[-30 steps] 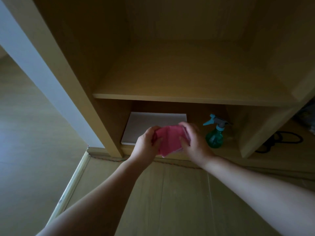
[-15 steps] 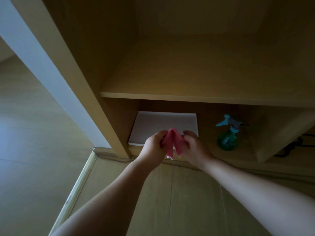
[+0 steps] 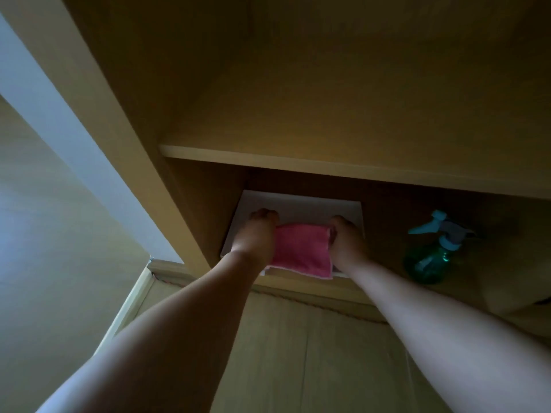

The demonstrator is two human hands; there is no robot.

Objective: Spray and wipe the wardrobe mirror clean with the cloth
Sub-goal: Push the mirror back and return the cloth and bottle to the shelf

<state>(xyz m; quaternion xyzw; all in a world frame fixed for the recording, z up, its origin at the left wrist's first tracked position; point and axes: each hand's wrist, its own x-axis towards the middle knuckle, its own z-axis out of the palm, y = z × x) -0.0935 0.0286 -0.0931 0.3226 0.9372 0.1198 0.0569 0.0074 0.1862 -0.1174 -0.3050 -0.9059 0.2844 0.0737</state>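
The cloth (image 3: 301, 251), pink and folded to a flat square, is taken as the landmark; it is laid on a white flat box (image 3: 348, 211) in the lowest compartment of the wardrobe (image 3: 328, 162), its near edge overhanging the box front. Nearest the camera, two bare forearms are extended toward it. At its left edge the left hand (image 3: 256, 236) is set, fingers curled down and closed over the cloth's border; at its right edge the right hand (image 3: 346, 242) is set likewise, fingers bent and pinched on the fabric. The two-handed hold at opposite edges is judged to keep the fold flat and square while it is set down or taken up; which of the two cannot be told. To the right of the cloth, well apart on the same shelf floor, a green spray bottle (image 3: 429, 260) with a pale blue trigger head is stood upright, untouched. Its fill level is too dim to be read. Above the cloth, the next shelf compartment is seen holding nothing. No mirror is visible, so spraying and wiping are judged not to be under way here.
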